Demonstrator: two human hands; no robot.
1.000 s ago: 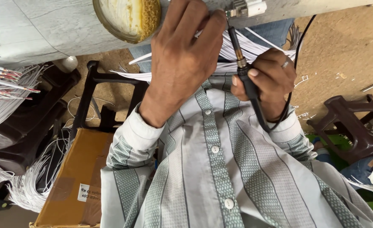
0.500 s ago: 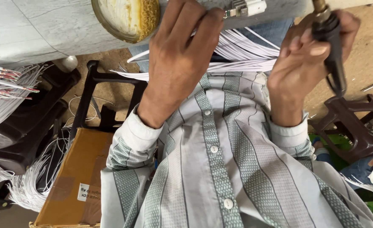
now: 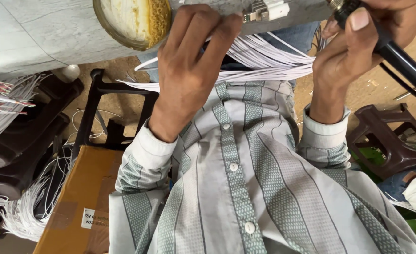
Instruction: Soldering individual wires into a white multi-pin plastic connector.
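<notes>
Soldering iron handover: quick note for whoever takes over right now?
Left hand: open, fingers flat on the grey table edge beside the white connector.
Right hand: shut on the soldering iron; tip out of frame.
Round tin of yellow paste on the table; white wires across the lap.
Done: iron picked up. Left: no contact with the connector visible.

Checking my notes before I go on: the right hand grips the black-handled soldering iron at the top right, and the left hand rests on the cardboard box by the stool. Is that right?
Not quite. The right hand does grip the black-handled soldering iron at the top right, but the left hand is not on the cardboard box. The head view shows its fingers up at the grey table's edge, beside the small white connector.
</notes>
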